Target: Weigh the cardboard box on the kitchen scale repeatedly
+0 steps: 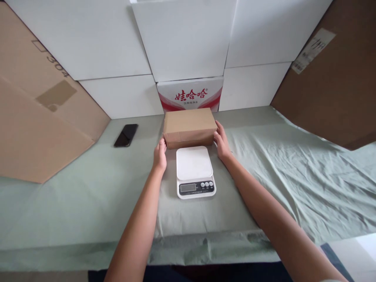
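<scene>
Brown cardboard made up the oblong box (190, 126) that I had between my two hands, near the back of the table, just behind the kitchen scale (195, 164). My left hand (160, 154) was closed on the box's left end, thumb up by the near corner, most of its fingers hidden from me. My right hand (222, 141) gripped the opposite end, thumb against the near corner and fingers curved along the side. Whether the box's underside rested fully on the cloth, I couldn't tell.

Between my forearms lay the white scale, its square platform bare and its dark control strip towards me, with a grey display at the left and three round buttons at the right. Pale green cloth (252, 188) covered the table, smooth on the left and heavily creased on the right. Off to the left, a black phone (126, 135) lay flat, well apart from my hand.

Behind the box stood a white carton (190, 94) with red lettering, among plain white panels (182, 43). Large brown cardboard sheets flanked everything, the left one (44, 105) printed "304", the right one (331, 82) bearing a white label (313, 51).
</scene>
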`<state>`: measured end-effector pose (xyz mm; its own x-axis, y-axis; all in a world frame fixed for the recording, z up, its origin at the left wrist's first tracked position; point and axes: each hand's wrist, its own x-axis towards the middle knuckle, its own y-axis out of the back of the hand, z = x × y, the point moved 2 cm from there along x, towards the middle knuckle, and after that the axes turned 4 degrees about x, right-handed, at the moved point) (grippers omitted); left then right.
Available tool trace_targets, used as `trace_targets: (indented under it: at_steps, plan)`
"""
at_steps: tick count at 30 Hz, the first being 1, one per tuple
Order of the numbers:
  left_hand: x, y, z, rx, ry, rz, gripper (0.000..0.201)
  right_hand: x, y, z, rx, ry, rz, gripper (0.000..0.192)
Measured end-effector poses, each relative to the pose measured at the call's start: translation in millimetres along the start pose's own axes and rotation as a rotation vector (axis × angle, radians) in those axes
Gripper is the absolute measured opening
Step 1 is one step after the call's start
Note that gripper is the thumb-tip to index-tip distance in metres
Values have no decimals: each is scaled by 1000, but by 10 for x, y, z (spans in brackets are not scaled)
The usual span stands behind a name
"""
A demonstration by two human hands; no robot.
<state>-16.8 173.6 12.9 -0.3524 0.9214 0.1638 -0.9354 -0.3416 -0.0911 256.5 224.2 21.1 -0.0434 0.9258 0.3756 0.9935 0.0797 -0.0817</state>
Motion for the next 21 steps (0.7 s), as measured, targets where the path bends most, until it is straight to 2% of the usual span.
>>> trace_targets:
  at_steps: [6,10,14,18,21]
  plan:
    - [-21,-14,20,-1,-4,-15,88,-21,-33,-138,-48,42,-22,72]
    - [-17,-19,32,-3,-8,-9,97,-14,-41,-169,-59,47,-34,77]
    - [-45,16,115,-12,-110,0,103,-16,-60,-220,-42,120,-26,81]
    - [-224,87,242,5,-222,-17,97,-144,-98,-300,-13,201,-24,87]
    - [-472,136,305,9,-260,1,95,-376,-92,-343,-25,204,-49,89]
